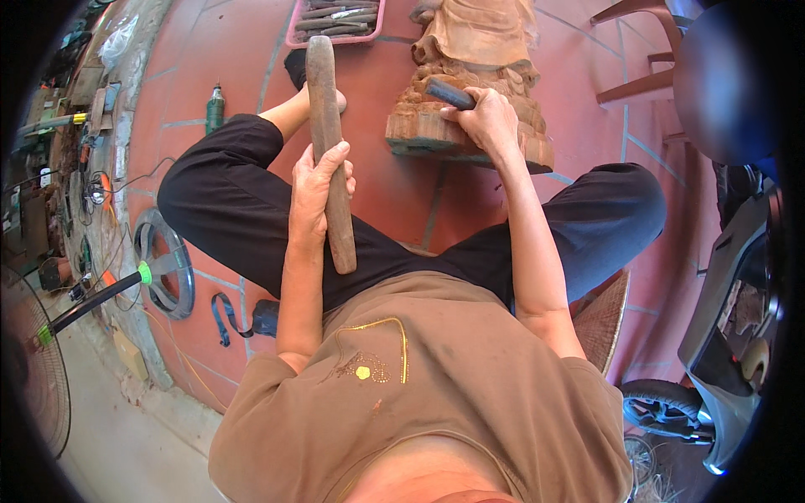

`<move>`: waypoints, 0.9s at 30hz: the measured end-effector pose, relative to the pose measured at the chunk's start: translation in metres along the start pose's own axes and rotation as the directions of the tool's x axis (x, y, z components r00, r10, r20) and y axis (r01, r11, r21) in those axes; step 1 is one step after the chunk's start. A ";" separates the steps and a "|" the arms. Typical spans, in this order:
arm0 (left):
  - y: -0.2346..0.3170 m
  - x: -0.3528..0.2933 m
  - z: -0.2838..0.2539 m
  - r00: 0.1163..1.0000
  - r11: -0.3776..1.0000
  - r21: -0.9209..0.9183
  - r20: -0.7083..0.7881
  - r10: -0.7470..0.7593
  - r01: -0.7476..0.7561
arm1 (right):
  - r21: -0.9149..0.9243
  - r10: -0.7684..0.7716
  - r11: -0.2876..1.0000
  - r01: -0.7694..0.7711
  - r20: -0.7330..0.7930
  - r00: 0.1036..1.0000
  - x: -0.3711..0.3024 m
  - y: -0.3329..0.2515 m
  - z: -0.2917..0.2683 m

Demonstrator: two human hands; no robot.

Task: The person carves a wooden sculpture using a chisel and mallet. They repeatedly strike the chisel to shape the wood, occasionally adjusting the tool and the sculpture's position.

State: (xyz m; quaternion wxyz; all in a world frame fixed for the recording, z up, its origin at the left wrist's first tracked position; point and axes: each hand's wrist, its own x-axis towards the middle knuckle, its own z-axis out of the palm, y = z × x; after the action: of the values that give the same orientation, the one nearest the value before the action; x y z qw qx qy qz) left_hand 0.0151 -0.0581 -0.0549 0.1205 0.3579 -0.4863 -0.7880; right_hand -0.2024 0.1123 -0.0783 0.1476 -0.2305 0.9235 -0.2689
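A carved wooden statue (474,38) lies on the tiled floor in front of me, its broad base toward me. My left hand (319,189) is wrapped round the middle of a long wooden mallet (323,101), held upright in front of my left thigh, apart from the statue. Over the statue's base, my right hand (490,126) is closed on a chisel, whose dark round handle (449,93) sticks out to the left. The chisel's blade is hidden, so I cannot tell whether it touches the wood.
A pink basket (375,38) of several hand tools stands beyond my foot. Left are a green cylindrical tool (215,109), a fan (29,360) with its round base (163,264), and a dark strap (225,323). Right are a brown chair (637,88) and a motorbike (725,327).
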 end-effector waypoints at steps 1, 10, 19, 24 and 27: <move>0.000 0.000 -0.001 1.000 1.000 0.002 0.001 0.004 -0.004 | 0.008 0.018 1.000 -0.018 -0.030 0.999 0.001 0.001 0.003; -0.003 0.001 0.000 0.999 0.999 0.032 -0.043 -0.005 0.006 | 0.017 -0.190 0.981 0.191 -0.061 0.980 -0.009 0.002 0.010; -0.005 0.002 -0.003 0.999 1.000 0.010 -0.045 -0.005 0.005 | 0.129 -0.023 0.991 0.044 -0.159 0.987 0.002 0.018 -0.003; -0.006 0.006 -0.001 0.999 1.000 0.000 -0.030 -0.015 0.015 | 0.065 -0.268 0.954 0.294 -0.264 0.927 -0.014 0.012 0.020; -0.005 0.006 0.000 0.999 0.999 0.020 -0.030 -0.029 0.030 | -0.061 -0.446 0.892 0.449 -0.292 0.846 -0.028 -0.001 0.024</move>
State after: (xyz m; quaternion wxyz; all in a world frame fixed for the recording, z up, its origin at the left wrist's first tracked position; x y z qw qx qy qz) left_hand 0.0114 -0.0590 -0.0622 0.1125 0.3779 -0.4872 -0.7792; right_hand -0.1690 0.1155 -0.0926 -0.0591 -0.3951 0.8546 -0.3317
